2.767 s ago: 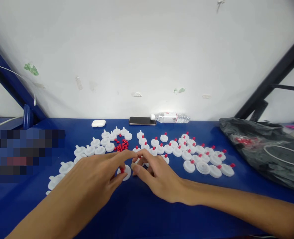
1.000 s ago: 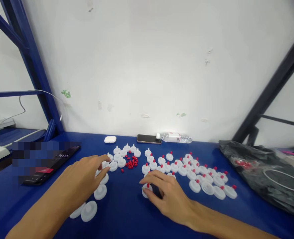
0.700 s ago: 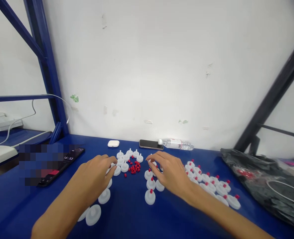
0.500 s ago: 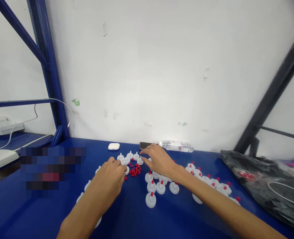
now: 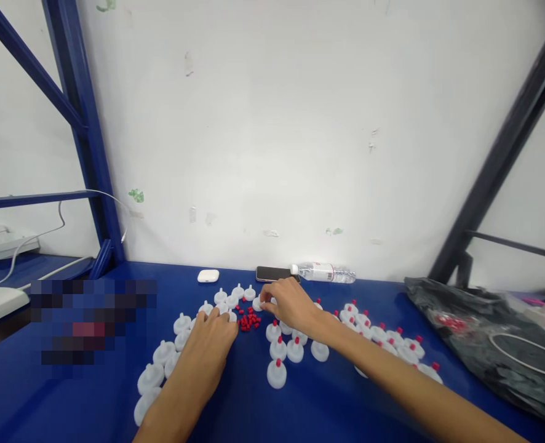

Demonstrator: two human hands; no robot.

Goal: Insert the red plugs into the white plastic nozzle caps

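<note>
White nozzle caps, each a round base with a thin spout, stand in a curved group on the blue table; one white nozzle cap [image 5: 151, 378] is near the left front. My left hand [image 5: 213, 338] rests over the group's right part, fingers slightly spread and fingertips hidden among the caps. The fingers of my right hand [image 5: 293, 303] close on another white nozzle cap [image 5: 257, 303] just beyond the pile of small red tips [image 5: 248, 320]. Around and below my right hand stand white caps with red tips on their spouts, such as this red-tipped cap [image 5: 277, 373].
A phone [image 5: 272, 273], a water bottle [image 5: 325, 272] and a white earphone case [image 5: 208, 275] lie along the wall. To the right is a black plastic bag [image 5: 480, 344] with red pieces on it. The table [image 5: 235, 406] meets blue frame posts at the left.
My right hand has closed its fingers on a white nozzle cap. My left hand has drawn back slightly toward me, its fingers now over the white caps. The view has shifted a little.
</note>
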